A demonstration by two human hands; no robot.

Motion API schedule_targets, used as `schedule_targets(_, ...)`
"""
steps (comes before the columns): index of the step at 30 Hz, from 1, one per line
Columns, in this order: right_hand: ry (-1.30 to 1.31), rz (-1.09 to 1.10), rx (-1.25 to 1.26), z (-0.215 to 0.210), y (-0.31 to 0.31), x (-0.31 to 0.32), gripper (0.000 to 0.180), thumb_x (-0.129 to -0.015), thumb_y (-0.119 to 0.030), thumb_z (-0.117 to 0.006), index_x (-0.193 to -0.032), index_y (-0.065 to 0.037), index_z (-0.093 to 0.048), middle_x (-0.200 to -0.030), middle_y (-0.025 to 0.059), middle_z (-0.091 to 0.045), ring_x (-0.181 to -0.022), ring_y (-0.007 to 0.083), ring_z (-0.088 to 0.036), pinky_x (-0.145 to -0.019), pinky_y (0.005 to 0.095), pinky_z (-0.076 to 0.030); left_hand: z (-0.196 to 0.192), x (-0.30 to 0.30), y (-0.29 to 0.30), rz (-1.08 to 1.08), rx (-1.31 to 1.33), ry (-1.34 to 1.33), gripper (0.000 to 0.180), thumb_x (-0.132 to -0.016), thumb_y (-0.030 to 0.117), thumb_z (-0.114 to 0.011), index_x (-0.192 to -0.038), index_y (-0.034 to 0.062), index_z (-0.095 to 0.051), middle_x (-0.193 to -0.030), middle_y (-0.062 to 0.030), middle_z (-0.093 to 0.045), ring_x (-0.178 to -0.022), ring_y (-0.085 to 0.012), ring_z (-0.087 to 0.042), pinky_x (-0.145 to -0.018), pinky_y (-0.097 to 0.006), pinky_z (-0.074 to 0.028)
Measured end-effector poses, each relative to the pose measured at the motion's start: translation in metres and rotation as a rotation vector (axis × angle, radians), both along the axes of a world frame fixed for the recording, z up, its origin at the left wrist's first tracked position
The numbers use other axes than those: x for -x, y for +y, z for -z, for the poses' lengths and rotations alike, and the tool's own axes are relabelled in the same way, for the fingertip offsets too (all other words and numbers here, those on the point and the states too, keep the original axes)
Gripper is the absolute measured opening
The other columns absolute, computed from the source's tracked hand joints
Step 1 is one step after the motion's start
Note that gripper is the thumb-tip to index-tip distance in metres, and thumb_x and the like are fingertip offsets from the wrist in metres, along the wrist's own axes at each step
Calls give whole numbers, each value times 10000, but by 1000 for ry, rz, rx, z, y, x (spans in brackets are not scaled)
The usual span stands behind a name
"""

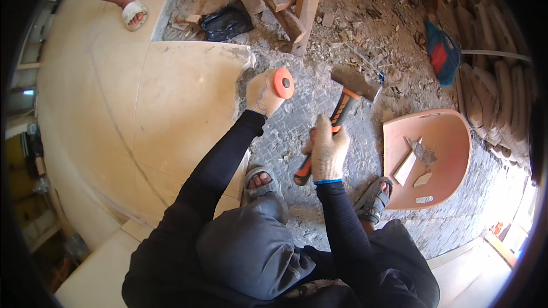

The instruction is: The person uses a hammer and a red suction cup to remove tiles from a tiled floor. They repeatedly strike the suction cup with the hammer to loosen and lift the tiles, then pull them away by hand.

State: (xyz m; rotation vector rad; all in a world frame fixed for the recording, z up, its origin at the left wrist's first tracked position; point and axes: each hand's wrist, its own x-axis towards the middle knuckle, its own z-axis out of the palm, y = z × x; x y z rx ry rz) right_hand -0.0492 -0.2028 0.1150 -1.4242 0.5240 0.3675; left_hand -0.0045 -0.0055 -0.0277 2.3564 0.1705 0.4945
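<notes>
Rough grey floor [285, 148] meets cream tile [188, 91]; white-gloved left hand [261, 96] closes round an orange-guarded, apparently steel chisel [283, 83] near the broken edge; white-gloved right hand [329, 153] clenches a black-orange steel-headed hammer [343, 108]. Likely chipping; next calls for square aim.

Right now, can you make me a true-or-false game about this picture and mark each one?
1. The gloved right grip holds a metal hammer with a black-and-orange handle. True.
2. The hammer touches the tool with a round orange disc in the gloved left grip. False: there is a gap.
3. The pink-orange plastic tub sits left of the hammer. False: it sits right of it.
4. Pale, flat broken pieces lie inside the tub. True.
5. The crumpled black plastic bag hangs from a post. False: it lies on the ground.
</notes>
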Motion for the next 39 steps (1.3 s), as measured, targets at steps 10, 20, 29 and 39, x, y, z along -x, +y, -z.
schedule_targets(10,-46,80,-57,-19,-27,-25,294,-1061,-304,-689,-943,-57,-581,-726,14,-588,-508,96,-546,-443,312,-461,14,0,8,44,-57,188,353,-916,184,-790,-1238,79,-688,-1154,-115,-752,-1085,-309,-730,-918,-420,-578)
schedule_targets(20,99,-409,295,4,-20,-12,401,-970,-366,-735,-1000,28,-664,-729,102,-668,-638,207,-698,-612,392,-561,3,-4,8,46,65,256,355,-909,242,-828,-1200,76,-710,-1130,-127,-759,-1064,-313,-736,-899,-433,-574)
schedule_targets(29,-361,292,-230,-80,-52,-58,271,-1100,-290,-612,-943,-91,-517,-706,-3,-521,-515,97,-479,-496,318,-478,49,5,23,11,-180,156,477,-882,290,-816,-1305,117,-680,-1230,-146,-742,-1135,-385,-692,-959,-478,-560)
schedule_targets(39,193,-286,-9,-34,-29,-17,297,-1030,-300,-713,-990,-29,-599,-741,23,-599,-528,113,-569,-461,309,-491,1,-4,13,70,24,226,359,-900,335,-826,-1159,110,-720,-1088,-152,-770,-1008,-395,-722,-861,-488,-573)
